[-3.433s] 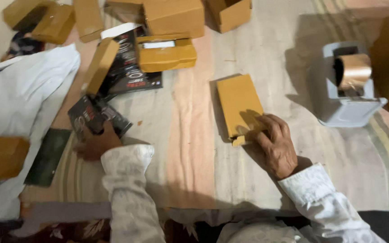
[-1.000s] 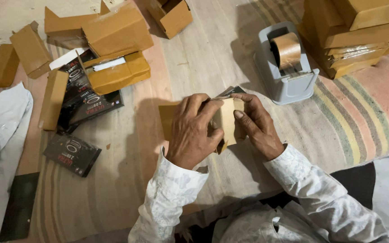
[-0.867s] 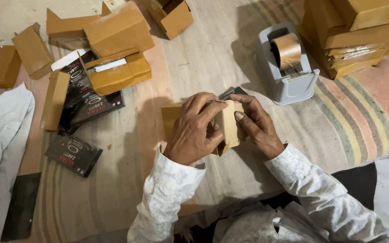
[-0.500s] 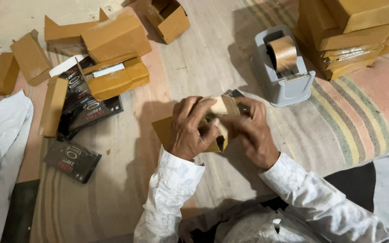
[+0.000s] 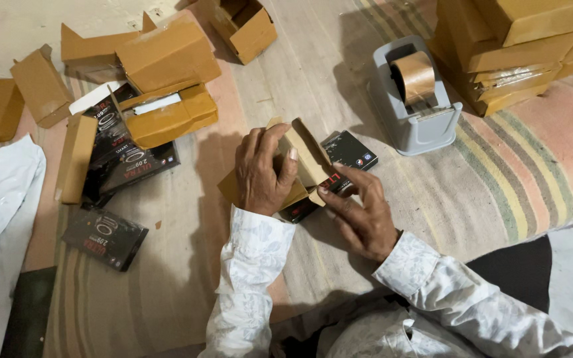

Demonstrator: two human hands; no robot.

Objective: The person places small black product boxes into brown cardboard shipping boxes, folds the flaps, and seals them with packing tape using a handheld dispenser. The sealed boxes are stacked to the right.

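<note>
Striped woven floor mat (image 5: 499, 179), frame centre: left hand (image 5: 263, 174) closed around small brown cardboard carton (image 5: 300, 162); right hand (image 5: 359, 212) pinches flat black packet (image 5: 346, 151) at carton mouth. Carton likely light, crushable; grip edges. Grey tape dispenser (image 5: 414, 99) upper right.

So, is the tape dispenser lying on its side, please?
No, the tape dispenser stands upright on the mat, its brown roll on top.

2 long white sleeves — faint floral print — buttoned cuffs, bare hands.
</note>
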